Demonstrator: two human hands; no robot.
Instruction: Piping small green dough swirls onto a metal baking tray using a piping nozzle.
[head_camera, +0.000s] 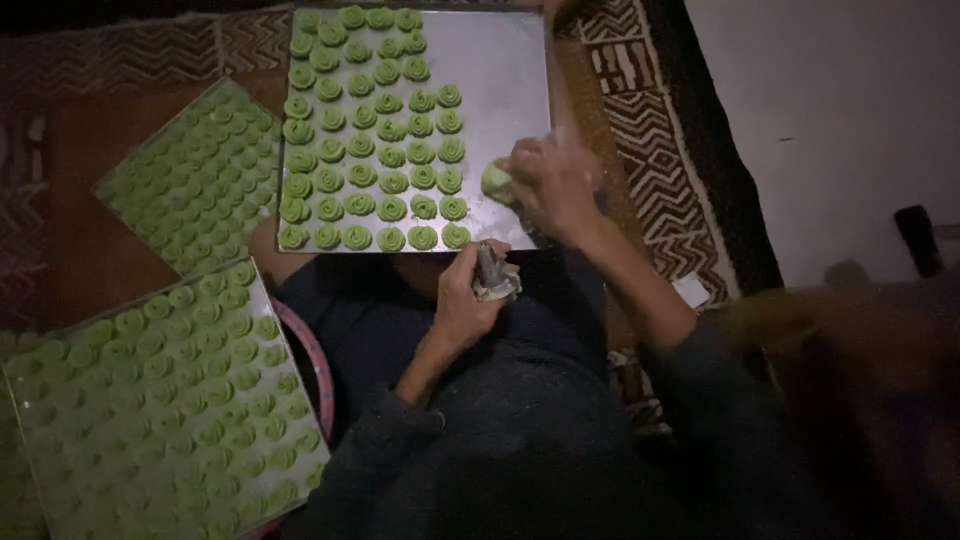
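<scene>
Patterned rug (650, 130) beneath metal tray (500, 70); left hand (470, 295) grip closed around piping nozzle (492, 272), right hand (550, 185) around green dough (496, 180)

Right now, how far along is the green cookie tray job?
Done: two full trays on the left. In hand: the metal tray is about two-thirds covered with swirls; left hand grips a small metal tool, right hand holds a dough lump. Left: the bare right strip.

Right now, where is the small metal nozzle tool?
In the head view, the metal nozzle tool sits in the left hand, just below the near edge of the half-filled tray, left of the right hand holding green dough.
</scene>
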